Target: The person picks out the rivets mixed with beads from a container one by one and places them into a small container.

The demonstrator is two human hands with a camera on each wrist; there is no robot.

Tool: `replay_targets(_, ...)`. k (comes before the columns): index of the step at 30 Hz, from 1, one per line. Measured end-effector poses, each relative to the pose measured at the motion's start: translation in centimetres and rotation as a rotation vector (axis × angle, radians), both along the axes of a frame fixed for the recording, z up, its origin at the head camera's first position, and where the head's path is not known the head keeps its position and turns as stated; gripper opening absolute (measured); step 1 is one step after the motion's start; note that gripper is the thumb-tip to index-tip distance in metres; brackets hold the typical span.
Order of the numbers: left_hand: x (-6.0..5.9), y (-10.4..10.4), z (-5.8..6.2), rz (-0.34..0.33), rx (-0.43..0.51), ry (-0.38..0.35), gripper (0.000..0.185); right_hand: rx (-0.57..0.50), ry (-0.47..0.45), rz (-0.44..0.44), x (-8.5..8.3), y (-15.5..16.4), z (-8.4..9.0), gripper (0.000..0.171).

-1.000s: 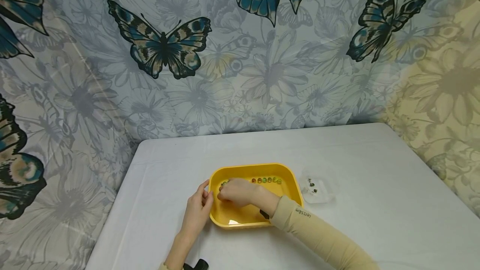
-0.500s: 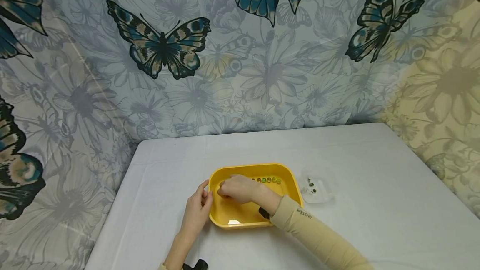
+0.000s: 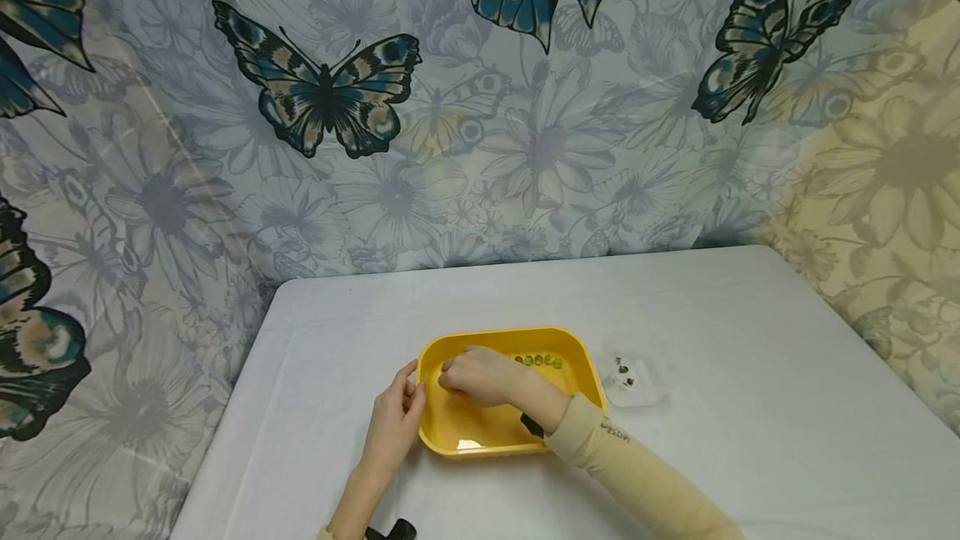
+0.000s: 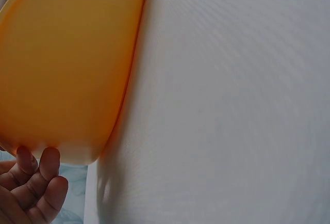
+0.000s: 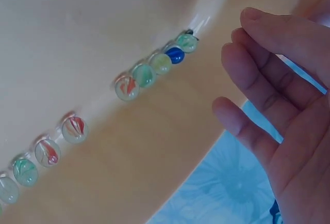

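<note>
The left hand (image 3: 393, 427) rests against the outer left wall of the yellow tray (image 3: 577, 373), its fingertips (image 4: 49, 159) touching the tray's outside near a rounded corner, fingers bent loosely against the plastic rather than wrapped round it. The right hand (image 3: 480, 377) reaches into the tray from the near right, in a beige sleeve (image 3: 637, 477); the right wrist view shows its fingers (image 5: 268, 100) relaxed and a little spread, holding nothing, just beside a line of glass marbles (image 5: 144, 74).

The tray stands on the white table (image 3: 750, 373), roughly at its middle and close to the person. The marbles lie in a row along the foot of the tray's far wall: clear ones with red, green and blue swirls, one solid blue marble (image 5: 175, 54) among them. The hand hides the left part of the row in the head view.

Just right of the tray, near but apart from it, sits a small clear plastic container (image 3: 633, 380) with a few dark bits inside. Behind the table hangs a cloth printed with butterflies (image 3: 322, 94).
</note>
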State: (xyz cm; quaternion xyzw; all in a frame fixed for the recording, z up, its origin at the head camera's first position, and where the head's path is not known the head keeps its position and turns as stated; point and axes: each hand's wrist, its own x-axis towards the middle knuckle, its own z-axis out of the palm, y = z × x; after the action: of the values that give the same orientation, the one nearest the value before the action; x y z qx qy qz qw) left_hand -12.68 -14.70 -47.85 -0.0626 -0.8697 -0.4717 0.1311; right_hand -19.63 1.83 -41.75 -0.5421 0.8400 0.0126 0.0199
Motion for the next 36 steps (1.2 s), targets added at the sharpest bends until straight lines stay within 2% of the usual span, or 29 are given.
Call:
replay_targets(14,0.1,0.0,0.2,-0.005,0.013,-0.001,0.035,-0.047,0.008,-0.009,0.0,0.9,0.7,0.017)
replay_targets(23,0.1,0.1,0.2,-0.001,0.005,-0.011,0.035,-0.048,0.014,-0.021,0.2,1.7,1.7,0.008)
replay_targets(36,0.0,0.0,0.1,-0.004,0.011,-0.035,0.036,-0.096,0.010,-0.037,0.0,3.1,2.2,0.008)
